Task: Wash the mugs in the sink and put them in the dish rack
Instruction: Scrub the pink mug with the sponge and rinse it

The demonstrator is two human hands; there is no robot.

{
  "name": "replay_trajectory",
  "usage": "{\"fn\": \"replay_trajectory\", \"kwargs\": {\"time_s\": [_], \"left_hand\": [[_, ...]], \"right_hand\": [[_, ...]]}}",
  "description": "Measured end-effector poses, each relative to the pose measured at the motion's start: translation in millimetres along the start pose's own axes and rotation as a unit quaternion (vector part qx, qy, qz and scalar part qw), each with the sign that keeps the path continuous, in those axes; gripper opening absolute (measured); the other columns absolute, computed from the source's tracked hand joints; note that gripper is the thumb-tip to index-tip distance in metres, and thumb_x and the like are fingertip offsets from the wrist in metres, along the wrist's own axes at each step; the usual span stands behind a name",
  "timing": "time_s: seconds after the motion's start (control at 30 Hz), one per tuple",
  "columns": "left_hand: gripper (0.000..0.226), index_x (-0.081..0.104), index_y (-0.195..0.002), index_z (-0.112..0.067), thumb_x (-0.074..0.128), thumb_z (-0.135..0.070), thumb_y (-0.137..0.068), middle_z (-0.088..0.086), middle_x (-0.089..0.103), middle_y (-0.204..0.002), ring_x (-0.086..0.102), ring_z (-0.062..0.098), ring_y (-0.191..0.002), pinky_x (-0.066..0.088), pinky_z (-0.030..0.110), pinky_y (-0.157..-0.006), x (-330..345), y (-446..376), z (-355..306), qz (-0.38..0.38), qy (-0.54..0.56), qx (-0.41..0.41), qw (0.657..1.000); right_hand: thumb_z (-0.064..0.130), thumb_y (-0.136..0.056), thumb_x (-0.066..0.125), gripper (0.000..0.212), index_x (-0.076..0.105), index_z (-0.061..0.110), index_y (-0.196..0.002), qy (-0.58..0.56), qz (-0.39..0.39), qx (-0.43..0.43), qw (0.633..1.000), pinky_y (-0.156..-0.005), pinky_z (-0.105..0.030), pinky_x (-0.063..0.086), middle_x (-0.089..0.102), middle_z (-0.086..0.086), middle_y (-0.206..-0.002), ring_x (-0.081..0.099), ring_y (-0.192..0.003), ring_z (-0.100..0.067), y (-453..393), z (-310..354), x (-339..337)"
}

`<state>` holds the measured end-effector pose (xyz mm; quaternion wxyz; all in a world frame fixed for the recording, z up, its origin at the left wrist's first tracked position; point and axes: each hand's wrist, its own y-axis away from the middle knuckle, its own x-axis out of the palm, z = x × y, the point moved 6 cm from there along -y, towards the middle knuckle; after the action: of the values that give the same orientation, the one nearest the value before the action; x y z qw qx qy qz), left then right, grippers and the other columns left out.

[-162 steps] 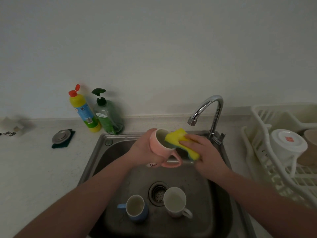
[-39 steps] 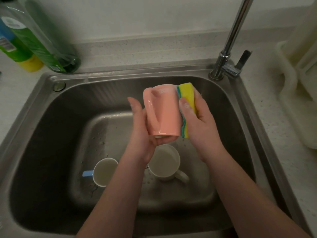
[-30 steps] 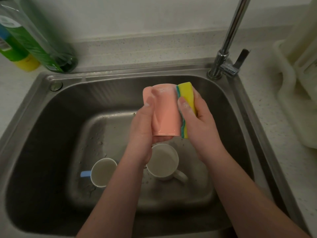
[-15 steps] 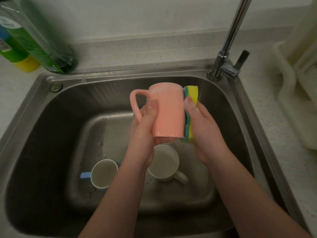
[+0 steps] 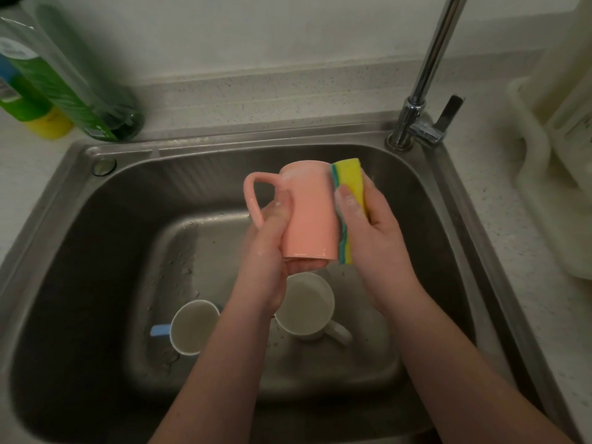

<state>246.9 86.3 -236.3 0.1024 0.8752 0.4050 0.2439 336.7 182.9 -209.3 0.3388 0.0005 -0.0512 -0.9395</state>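
Left hand (image 5: pixel 272 238) grips the pink mug (image 5: pixel 309 216), now rotated handle-left; right hand (image 5: pixel 371 225) presses the clutched sponge (image 5: pixel 350 184) against its unscrubbed side.

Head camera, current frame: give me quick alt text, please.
Over the sink, the left hand holds a pink mug while the right hand presses a yellow sponge against its side. Two more mugs, white and blue-handled, sit below.

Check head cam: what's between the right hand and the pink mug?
The yellow sponge: the right hand presses it against the pink mug wall. The head view shows it.
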Motion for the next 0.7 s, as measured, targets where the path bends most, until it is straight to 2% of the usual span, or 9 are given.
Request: {"fn": "replay_trajectory", "kwargs": {"time_s": [0.07,0.17,0.23,0.3,0.4,0.47,0.6,0.7], "left_hand": [[0.057,0.056,-0.128,-0.02,0.057,-0.054,-0.082,0.011,0.07,-0.113,0.069,0.03,-0.1,0.056,0.043,-0.066,2.0,0.6,0.9,0.008,0.005,0.0,1.0],[0.061,0.055,-0.128,-0.016,0.056,-0.053,-0.08,0.012,0.069,-0.114,0.068,0.03,-0.102,0.057,0.044,-0.069,4.5,1.8,-1.0,0.019,0.021,0.009,1.0],[0.063,0.055,-0.129,-0.015,0.054,-0.054,-0.08,0.012,0.069,-0.114,0.069,0.029,-0.1,0.057,0.041,-0.065,4.5,2.1,-2.1,0.016,0.024,0.008,1.0],[0.066,0.055,-0.13,-0.015,0.054,-0.055,-0.078,0.012,0.07,-0.112,0.07,0.027,-0.095,0.057,0.038,-0.06,2.5,1.7,-3.2,0.008,0.033,0.005,0.999],[0.067,0.056,-0.131,-0.016,0.058,-0.057,-0.079,0.015,0.068,-0.114,0.069,0.025,-0.092,0.055,0.034,-0.056,1.3,1.0,-4.8,-0.003,0.04,0.0,0.999],[0.065,0.056,-0.131,-0.017,0.057,-0.057,-0.079,0.016,0.067,-0.117,0.068,0.028,-0.094,0.054,0.034,-0.053,1.4,1.1,-5.0,-0.002,0.037,-0.002,0.999],[0.067,0.055,-0.132,-0.017,0.055,-0.056,-0.078,0.015,0.066,-0.12,0.066,0.032,-0.104,0.055,0.036,-0.057,-1.5,-1.3,-2.3,-0.009,0.029,0.003,1.0],[0.064,0.055,-0.13,-0.017,0.057,-0.055,-0.079,0.013,0.069,-0.115,0.069,0.027,-0.1,0.056,0.036,-0.063,-1.9,-0.7,-1.1,-0.016,0.027,0.011,0.999]], "right_hand": [[0.041,-0.095,0.049,0.02,0.062,0.037,-0.11,-0.074,0.004,0.099,0.992,-0.098,-0.044,0.049,0.066,0.006,-0.113,0.062,-0.107,-0.011,-3.4,-11.6,-0.3],[0.05,-0.093,0.048,0.027,0.065,0.03,-0.101,-0.106,0.017,0.189,0.976,-0.096,-0.054,0.048,0.07,-0.002,-0.106,0.066,-0.102,-0.021,-3.2,-21.4,0.7],[0.051,-0.093,0.047,0.026,0.064,0.033,-0.1,-0.07,0.014,0.162,0.984,-0.097,-0.051,0.048,0.069,0.001,-0.106,0.065,-0.102,-0.018,-4.2,-21.2,0.1],[0.045,-0.096,0.045,0.017,0.059,0.041,-0.105,-0.042,0.011,0.083,0.996,-0.098,-0.042,0.048,0.063,0.008,-0.112,0.061,-0.107,-0.009,-2.8,-11.2,1.6],[0.035,-0.096,0.05,0.039,0.045,0.042,-0.135,0.019,0.029,-0.048,0.998,-0.101,-0.028,0.044,0.053,0.023,-0.125,0.051,-0.117,0.004,1.9,6.1,6.5],[0.032,-0.095,0.052,0.048,0.039,0.04,-0.14,0.045,0.038,-0.089,0.994,-0.099,-0.023,0.043,0.049,0.028,-0.123,0.049,-0.116,0.008,2.4,9.0,7.2],[0.031,-0.094,0.055,0.049,0.039,0.04,-0.14,0.047,0.05,-0.098,0.993,-0.096,-0.019,0.045,0.049,0.028,-0.123,0.051,-0.114,0.007,2.6,9.6,7.1],[0.035,-0.094,0.054,0.038,0.051,0.037,-0.131,-0.032,0.018,0.003,0.999,-0.095,-0.027,0.049,0.059,0.016,-0.122,0.057,-0.111,0.0,-1.3,-0.1,2.7]]}}
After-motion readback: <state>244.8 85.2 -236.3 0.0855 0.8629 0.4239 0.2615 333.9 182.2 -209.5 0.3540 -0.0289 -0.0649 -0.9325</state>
